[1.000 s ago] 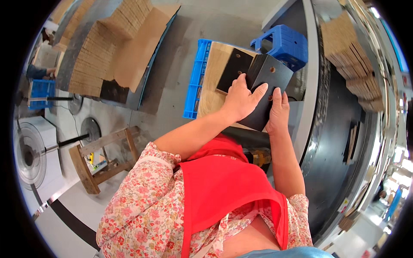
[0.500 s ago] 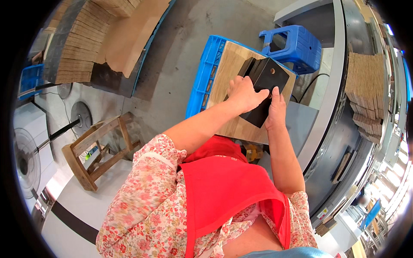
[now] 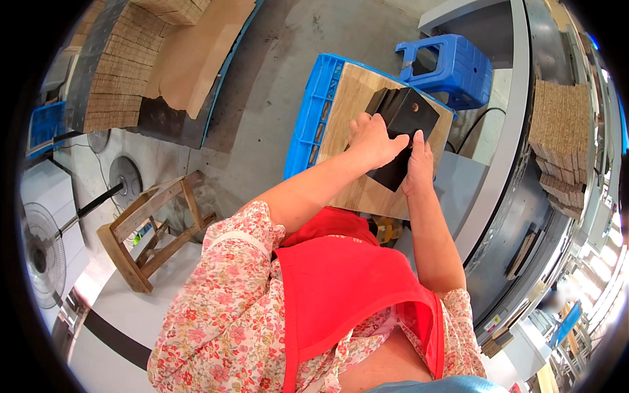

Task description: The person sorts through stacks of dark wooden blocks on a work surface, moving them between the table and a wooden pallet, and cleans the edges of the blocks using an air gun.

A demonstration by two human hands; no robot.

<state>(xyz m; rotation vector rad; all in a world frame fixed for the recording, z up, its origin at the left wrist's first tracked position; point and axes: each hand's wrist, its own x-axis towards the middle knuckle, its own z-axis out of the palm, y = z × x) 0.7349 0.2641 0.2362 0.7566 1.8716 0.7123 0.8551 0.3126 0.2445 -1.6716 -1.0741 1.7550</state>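
Note:
A small stack of black rectangular panels [image 3: 417, 116] lies at a slant on a wood-grain board [image 3: 342, 98]. The top panel has a round hole near its far end, and a second hole is partly covered by my thumb. My left hand [image 3: 373, 141] grips the stack's left side, fingers bent over the edge and thumb stretched across the top face. Against the right edge, my right hand [image 3: 419, 168] is closed on the same stack, thumb up beside the left thumb. The undersides of the fingers are hidden.
Under the board is a blue plastic crate [image 3: 303, 124]. A blue stool [image 3: 455, 71] stands beyond it, near a grey machine frame [image 3: 481, 203]. Stacked brown boards [image 3: 560, 121] sit at right, more [image 3: 121, 82] at far left. A wooden stool frame [image 3: 147, 229] and fan [image 3: 42, 252] are left.
Both hands stay on the black panels with almost the same hold. The stack's near end sits very slightly higher, and the whole view has shifted a little.

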